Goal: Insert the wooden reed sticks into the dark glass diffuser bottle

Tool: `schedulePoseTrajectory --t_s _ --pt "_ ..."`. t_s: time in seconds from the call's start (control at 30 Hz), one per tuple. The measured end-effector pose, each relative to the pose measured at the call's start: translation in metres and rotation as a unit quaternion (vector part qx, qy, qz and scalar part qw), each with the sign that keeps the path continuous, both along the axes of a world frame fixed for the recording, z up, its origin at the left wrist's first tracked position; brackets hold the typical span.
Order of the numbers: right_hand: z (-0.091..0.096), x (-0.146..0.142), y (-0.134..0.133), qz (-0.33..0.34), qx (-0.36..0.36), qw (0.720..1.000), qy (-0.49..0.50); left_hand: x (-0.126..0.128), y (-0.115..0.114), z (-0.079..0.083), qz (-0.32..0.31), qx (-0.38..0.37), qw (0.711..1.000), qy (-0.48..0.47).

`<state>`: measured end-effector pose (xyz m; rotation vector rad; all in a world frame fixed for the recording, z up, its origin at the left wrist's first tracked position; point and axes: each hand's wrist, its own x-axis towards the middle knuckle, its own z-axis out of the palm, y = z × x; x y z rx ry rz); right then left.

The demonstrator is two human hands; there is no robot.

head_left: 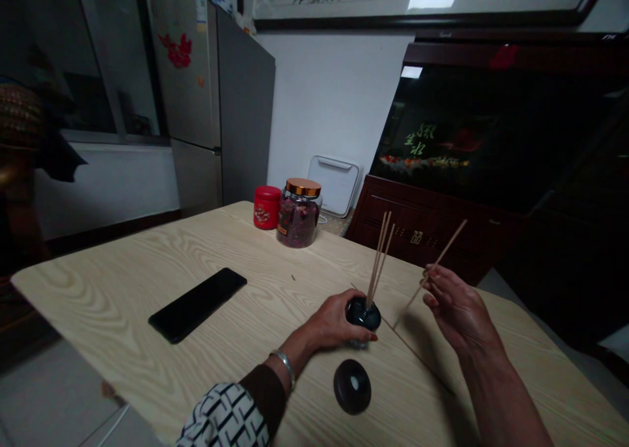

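I have the dark glossy bottle (pixel 362 313) gripped in my left hand (pixel 334 320), the hand curled round its near side, with about 3 thin wooden reeds (pixel 378 257) standing up out of its top; my right hand (pixel 459 306) is apart from it, raised just to the bottle's right, pinching 1 single reed (pixel 439 257); that reed's long axis slants, its lower end pointing down toward the bottle and its upper end away to the right, so the left hand is on the bottle and the right hand holds the reed beside it; another long stick (pixel 417 355) lies on the wooden table (pixel 98 316), running from behind the bottle to its right; a round dark lid (pixel 352 387) sits just in front of the bottle; a black phone (pixel 196 305) lies well left of it; beyond it stand a jar of dried petals (pixel 298 214) with a gold lid and a red tin (pixel 267 207).
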<state>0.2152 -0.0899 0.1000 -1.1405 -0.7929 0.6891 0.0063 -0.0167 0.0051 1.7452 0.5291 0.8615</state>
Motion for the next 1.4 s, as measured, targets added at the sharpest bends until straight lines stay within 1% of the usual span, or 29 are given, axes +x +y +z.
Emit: schedulePoseTrajectory --t_s 0.07,0.17,0.27,0.37,0.47,0.57,0.67,0.8,0.9,1.0,1.1,1.13,1.17,1.2,1.23,1.3,1.33,1.37,1.4 --pt "0.009 -0.012 -0.003 -0.011 0.052 0.998 0.037 0.0 0.0 0.0 -0.002 -0.001 1.0 0.003" --pt "0.011 -0.025 -0.004 -0.049 0.081 0.995 0.009 0.001 0.0 -0.001 0.003 -0.002 1.0 0.004" --pt "0.005 -0.032 -0.001 -0.078 0.087 0.991 -0.063 0.002 0.0 -0.003 0.005 -0.005 1.0 -0.001" --pt "0.001 -0.035 0.0 -0.084 0.083 0.984 -0.132 0.002 0.0 -0.003 0.001 -0.009 1.0 -0.005" --pt "-0.001 -0.038 -0.001 -0.081 0.07 0.979 -0.174 0.001 0.0 -0.002 -0.002 -0.002 1.0 -0.004" --pt "-0.002 -0.042 -0.001 -0.058 0.053 0.974 -0.211 0.0 0.0 -0.001 0.001 0.004 1.0 0.001" --pt "-0.007 -0.046 0.002 -0.014 0.025 0.966 -0.257 0.0 0.0 0.0 0.005 0.011 1.0 0.004" --pt "-0.019 -0.05 0.007 0.048 -0.013 0.944 -0.325 0.0 0.001 -0.002 0.011 0.026 1.0 -0.003" --pt "-0.025 -0.052 0.008 0.09 -0.035 0.925 -0.367 0.001 0.001 -0.004 0.008 0.023 1.0 -0.008" --pt "-0.024 -0.047 0.008 0.114 -0.063 0.914 -0.385 0.001 0.002 -0.005 0.009 0.017 1.0 -0.007" --pt "-0.023 -0.031 0.009 0.113 -0.101 0.908 -0.392 0.001 0.002 -0.006 0.009 0.018 1.0 0.004" --pt "-0.024 -0.024 0.009 0.11 -0.116 0.897 -0.412 0.001 0.002 -0.006 0.007 0.018 1.0 0.007" --pt "-0.027 -0.018 0.009 0.105 -0.138 0.879 -0.445 0.001 0.002 -0.006 0.005 0.018 1.0 0.008" --pt "-0.031 -0.011 0.009 0.098 -0.168 0.849 -0.491 0.001 0.002 -0.006 0.005 0.016 1.0 0.007" --pt "-0.035 -0.006 0.008 0.091 -0.208 0.807 -0.546 0.001 0.002 -0.006 0.005 0.013 1.0 0.006" --pt "-0.046 0.0 0.007 0.078 -0.298 0.702 -0.642 0.002 0.001 -0.006 0.005 0.008 1.0 0.005" --pt "-0.051 0.001 0.006 0.075 -0.333 0.658 -0.671 0.002 0.001 -0.006 0.006 0.006 1.0 0.005" --pt "-0.055 0.0 0.006 0.074 -0.356 0.627 -0.689 0.002 0.001 -0.006 0.007 0.006 1.0 0.005" --pt "-0.058 0.0 0.005 0.075 -0.369 0.609 -0.698 0.001 0.001 -0.005 0.008 0.006 1.0 0.007"
